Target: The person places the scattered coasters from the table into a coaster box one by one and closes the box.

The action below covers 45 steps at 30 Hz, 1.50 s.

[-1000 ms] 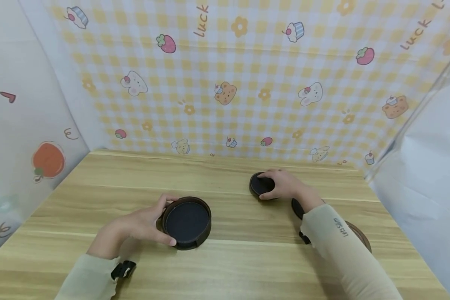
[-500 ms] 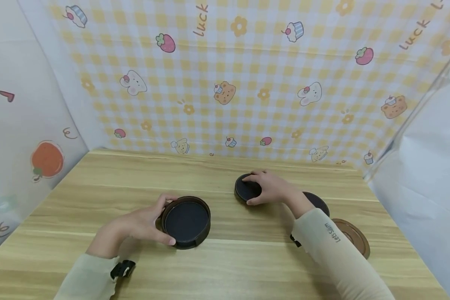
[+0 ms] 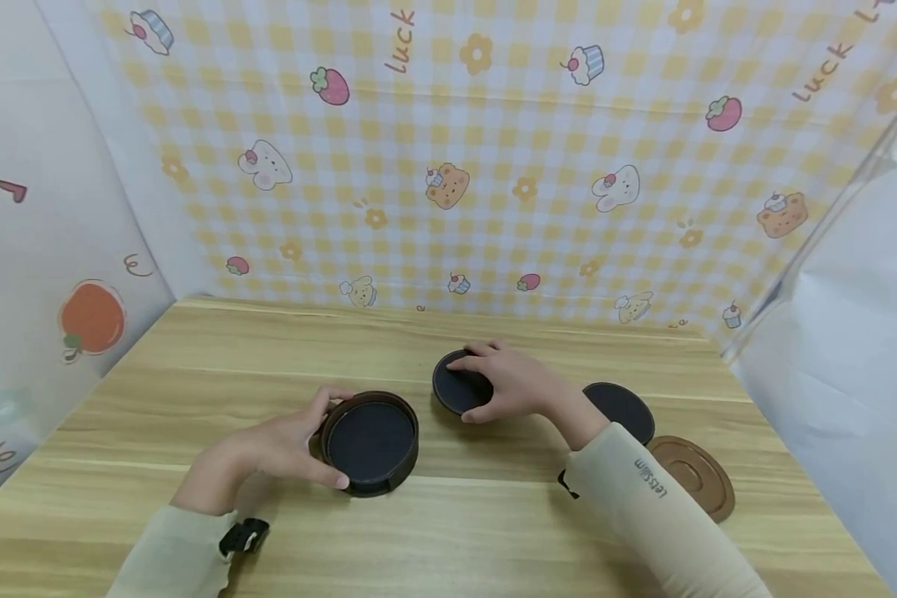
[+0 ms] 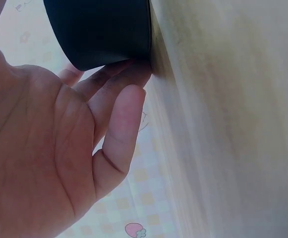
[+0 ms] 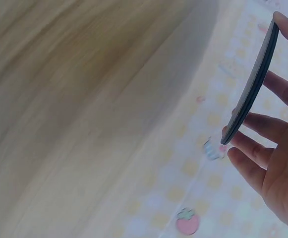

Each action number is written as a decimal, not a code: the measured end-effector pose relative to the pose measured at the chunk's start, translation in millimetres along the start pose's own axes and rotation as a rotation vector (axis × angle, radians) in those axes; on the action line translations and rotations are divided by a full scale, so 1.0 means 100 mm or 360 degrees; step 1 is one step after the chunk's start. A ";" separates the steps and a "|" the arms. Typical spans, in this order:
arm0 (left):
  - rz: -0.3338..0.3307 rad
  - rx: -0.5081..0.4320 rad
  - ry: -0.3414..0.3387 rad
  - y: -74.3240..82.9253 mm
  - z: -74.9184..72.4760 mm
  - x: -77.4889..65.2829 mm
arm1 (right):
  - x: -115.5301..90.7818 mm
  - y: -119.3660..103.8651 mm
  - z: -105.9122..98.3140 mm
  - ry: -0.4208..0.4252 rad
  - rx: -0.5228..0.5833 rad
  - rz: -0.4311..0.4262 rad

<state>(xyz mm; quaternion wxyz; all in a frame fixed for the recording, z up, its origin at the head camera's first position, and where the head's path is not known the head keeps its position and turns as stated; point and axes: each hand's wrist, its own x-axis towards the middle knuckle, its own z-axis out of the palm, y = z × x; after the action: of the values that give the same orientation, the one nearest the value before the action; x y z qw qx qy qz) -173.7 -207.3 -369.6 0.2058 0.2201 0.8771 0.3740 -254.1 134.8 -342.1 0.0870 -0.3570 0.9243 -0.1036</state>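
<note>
My left hand (image 3: pixel 291 448) grips the side of a round black coaster holder (image 3: pixel 374 444) on the table, thumb at its front and fingers behind. In the left wrist view the holder's dark wall (image 4: pixel 101 32) rises beside my curled fingers. To its right, my right hand (image 3: pixel 512 382) holds a thin round black coaster (image 3: pixel 456 386) by its edge. The right wrist view shows that coaster (image 5: pixel 253 82) edge-on between thumb and fingertips, raised off the table. Another black coaster (image 3: pixel 619 411) lies on the table behind my right forearm.
A brown round coaster-like disc (image 3: pixel 695 477) with a ringed centre lies at the right, partly covered by my right sleeve (image 3: pixel 650 507). A checked cloth backdrop (image 3: pixel 448 124) stands along the back edge of the wooden table (image 3: pixel 463 540). White sheets hang at both sides.
My right hand has carried the coaster leftward, closer to the holder. The black coaster and brown disc at the right have come more into view. My left hand and the holder stay put.
</note>
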 end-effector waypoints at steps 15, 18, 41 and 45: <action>-0.0041 -0.0023 -0.0040 0.01 0.01 0.02 | 0.12 -0.57 0.14 0.0029 -0.0033 -0.0243; -0.0037 -0.0019 -0.0044 0.00 0.00 0.02 | 0.16 -0.67 0.15 0.0041 -0.0098 -0.0281; 0.0041 -0.0003 -0.0059 -0.01 -0.04 0.02 | 0.33 -1.07 0.27 -0.0027 -0.0119 -0.0448; 0.0050 0.0010 -0.0058 -0.01 -0.05 0.02 | 0.35 -1.07 0.30 -0.0023 -0.0106 -0.0470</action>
<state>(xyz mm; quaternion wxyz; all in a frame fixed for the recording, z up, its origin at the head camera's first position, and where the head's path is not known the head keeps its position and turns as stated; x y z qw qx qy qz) -178.4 -209.5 -368.2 0.2152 0.2414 0.8707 0.3704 -204.2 29.3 -346.5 0.0656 -0.4925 0.8640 -0.0819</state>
